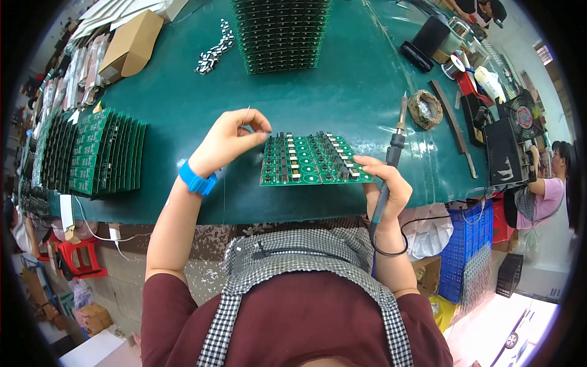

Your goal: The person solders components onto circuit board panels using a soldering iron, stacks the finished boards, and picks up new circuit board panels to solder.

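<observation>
The board sits just in front of the person, over the near middle of the desk, parts facing up. The right hand grips its right edge with the fingers and also carries the iron, whose tip points to the far side, apart from the board. The left hand is at the far left corner with fingers curled, thumb and forefinger almost meeting; a thin strand shows above them, but I cannot tell whether they pinch it or touch the board.

With two things in one hand, the grip on the board should be light and well out on the edge, so that no part gets bent. Better to hold the board level, since a tilt could shift any loose part. The tip is best aimed away from both hands and the parts whenever the wrist turns, and the cable, looping below the right hand, wants slack so that it cannot drag the iron round. The left fingers would do well to work from the rim, leaving the rows of parts untouched.
</observation>
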`<control>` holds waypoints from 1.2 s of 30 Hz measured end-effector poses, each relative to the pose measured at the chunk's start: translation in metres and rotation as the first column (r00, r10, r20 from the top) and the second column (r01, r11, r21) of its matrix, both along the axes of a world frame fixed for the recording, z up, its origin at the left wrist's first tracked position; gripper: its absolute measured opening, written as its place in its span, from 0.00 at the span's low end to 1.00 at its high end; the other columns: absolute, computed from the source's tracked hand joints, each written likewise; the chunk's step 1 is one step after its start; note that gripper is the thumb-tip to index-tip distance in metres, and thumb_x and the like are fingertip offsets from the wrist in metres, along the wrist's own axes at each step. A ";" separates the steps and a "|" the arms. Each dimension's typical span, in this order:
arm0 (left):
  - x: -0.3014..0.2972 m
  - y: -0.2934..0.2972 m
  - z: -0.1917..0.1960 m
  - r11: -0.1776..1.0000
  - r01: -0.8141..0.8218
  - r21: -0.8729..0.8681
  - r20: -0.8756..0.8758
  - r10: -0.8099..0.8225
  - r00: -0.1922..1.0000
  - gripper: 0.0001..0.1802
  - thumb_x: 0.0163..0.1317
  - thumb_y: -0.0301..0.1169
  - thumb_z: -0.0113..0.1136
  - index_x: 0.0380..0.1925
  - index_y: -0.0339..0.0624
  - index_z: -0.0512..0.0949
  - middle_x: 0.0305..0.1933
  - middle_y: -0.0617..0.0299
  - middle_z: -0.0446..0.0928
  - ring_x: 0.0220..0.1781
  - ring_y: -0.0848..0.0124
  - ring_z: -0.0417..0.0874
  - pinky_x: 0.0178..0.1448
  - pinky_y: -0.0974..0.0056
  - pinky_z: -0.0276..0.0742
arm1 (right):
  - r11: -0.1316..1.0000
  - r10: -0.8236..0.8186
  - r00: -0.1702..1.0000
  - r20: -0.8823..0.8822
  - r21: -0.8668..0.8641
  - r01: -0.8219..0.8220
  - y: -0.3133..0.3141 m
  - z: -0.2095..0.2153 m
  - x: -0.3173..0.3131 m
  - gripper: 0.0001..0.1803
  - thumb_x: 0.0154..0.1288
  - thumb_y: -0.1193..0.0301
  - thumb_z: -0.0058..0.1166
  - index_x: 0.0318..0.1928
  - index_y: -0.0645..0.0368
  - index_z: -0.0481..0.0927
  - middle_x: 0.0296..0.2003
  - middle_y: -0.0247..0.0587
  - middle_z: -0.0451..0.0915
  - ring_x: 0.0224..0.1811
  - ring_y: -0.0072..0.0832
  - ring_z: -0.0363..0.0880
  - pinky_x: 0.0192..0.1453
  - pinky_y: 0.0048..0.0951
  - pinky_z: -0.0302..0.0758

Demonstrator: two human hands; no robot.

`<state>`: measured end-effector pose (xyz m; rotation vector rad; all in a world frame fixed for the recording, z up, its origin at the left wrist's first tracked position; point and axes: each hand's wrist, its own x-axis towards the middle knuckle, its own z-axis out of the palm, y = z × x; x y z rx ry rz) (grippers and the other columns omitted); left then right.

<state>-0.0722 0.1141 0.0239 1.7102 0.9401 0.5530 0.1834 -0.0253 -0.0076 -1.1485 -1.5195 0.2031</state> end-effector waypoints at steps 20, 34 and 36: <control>0.009 -0.035 -0.010 0.816 0.128 0.563 -0.270 0.036 0.962 0.26 0.47 0.17 0.57 0.49 0.47 0.77 0.37 0.58 0.70 0.33 0.61 0.77 0.37 0.61 0.72 | 0.999 0.037 0.999 -0.009 -0.035 -0.037 0.001 0.004 -0.003 0.14 0.48 0.92 0.56 0.34 0.65 0.74 0.38 0.52 0.83 0.44 0.38 0.83 0.50 0.32 0.78; 0.018 -0.036 -0.012 0.825 0.095 0.556 -0.288 0.084 0.954 0.23 0.47 0.18 0.55 0.47 0.45 0.77 0.36 0.55 0.70 0.37 0.55 0.77 0.42 0.59 0.74 | 0.999 0.028 1.000 -0.003 -0.038 -0.028 -0.001 0.004 -0.002 0.13 0.50 0.92 0.55 0.34 0.65 0.74 0.38 0.53 0.83 0.44 0.38 0.83 0.49 0.32 0.78; 0.017 -0.037 -0.010 0.826 0.073 0.558 -0.261 0.091 0.961 0.23 0.47 0.18 0.56 0.47 0.45 0.77 0.36 0.55 0.70 0.37 0.57 0.77 0.41 0.60 0.74 | 0.999 0.027 1.000 -0.007 -0.040 -0.028 -0.001 0.003 -0.002 0.12 0.50 0.92 0.55 0.34 0.65 0.74 0.38 0.53 0.83 0.44 0.38 0.83 0.49 0.32 0.78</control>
